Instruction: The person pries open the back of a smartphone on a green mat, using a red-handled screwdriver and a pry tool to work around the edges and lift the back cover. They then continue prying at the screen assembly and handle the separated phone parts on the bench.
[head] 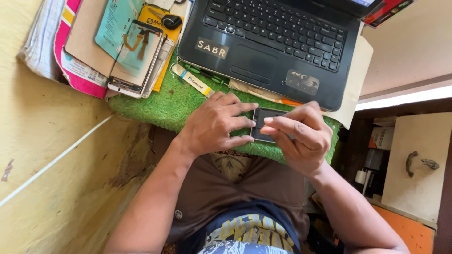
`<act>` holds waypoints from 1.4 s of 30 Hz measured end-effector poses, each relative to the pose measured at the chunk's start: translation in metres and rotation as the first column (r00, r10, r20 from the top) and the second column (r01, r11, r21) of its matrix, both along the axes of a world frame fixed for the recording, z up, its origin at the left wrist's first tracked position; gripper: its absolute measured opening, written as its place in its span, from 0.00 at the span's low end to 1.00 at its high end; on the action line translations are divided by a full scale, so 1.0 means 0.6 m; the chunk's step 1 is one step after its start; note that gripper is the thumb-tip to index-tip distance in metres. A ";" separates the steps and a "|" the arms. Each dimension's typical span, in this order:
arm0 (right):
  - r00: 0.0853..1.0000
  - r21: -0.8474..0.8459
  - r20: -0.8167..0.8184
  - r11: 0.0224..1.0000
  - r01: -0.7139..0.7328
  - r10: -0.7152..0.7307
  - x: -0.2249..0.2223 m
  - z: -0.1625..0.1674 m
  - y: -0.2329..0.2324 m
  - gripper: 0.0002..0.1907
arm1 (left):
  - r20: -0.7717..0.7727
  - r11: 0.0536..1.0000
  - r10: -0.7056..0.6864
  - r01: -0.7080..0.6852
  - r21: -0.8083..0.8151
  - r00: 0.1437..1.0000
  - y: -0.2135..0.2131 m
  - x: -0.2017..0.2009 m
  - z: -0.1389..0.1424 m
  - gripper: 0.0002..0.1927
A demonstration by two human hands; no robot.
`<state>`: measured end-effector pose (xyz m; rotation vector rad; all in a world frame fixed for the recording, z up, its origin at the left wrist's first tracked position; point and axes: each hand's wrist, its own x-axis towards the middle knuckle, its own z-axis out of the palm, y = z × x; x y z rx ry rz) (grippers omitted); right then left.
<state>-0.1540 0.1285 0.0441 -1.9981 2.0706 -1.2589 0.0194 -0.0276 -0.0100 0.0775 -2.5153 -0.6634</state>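
Note:
A small dark phone (pixel 263 123) lies flat on a green turf-like mat (pixel 175 104), just in front of a black laptop (pixel 270 44). My left hand (pixel 215 123) rests on the mat with its fingertips pressing the phone's left edge. My right hand (pixel 301 137) covers the phone's right side, thumb and forefinger pinched together over its screen. Whether they pinch something thin I cannot tell. Most of the phone is hidden under both hands.
An opened white phone with exposed flex cable (pixel 136 59) lies on packets and papers at the upper left. A small white tube (pixel 193 80) and green tools (pixel 207 75) sit by the laptop. A wooden drawer with a metal handle (pixel 414 162) stands open at the right.

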 end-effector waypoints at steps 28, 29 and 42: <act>0.962 -0.067 0.218 0.986 -0.153 0.164 0.018 -0.034 0.018 0.15 | 0.018 1.000 0.013 -0.012 -0.026 1.000 0.003 0.001 -0.001 0.16; 0.975 -0.069 0.181 0.990 -0.121 0.131 0.018 -0.036 0.019 0.15 | 0.001 1.000 0.009 -0.009 -0.025 1.000 0.002 0.000 -0.001 0.16; 0.999 -0.142 -0.054 0.990 -0.018 0.011 0.045 -0.005 0.005 0.15 | -0.013 1.000 0.005 -0.006 -0.017 1.000 0.002 0.001 -0.001 0.15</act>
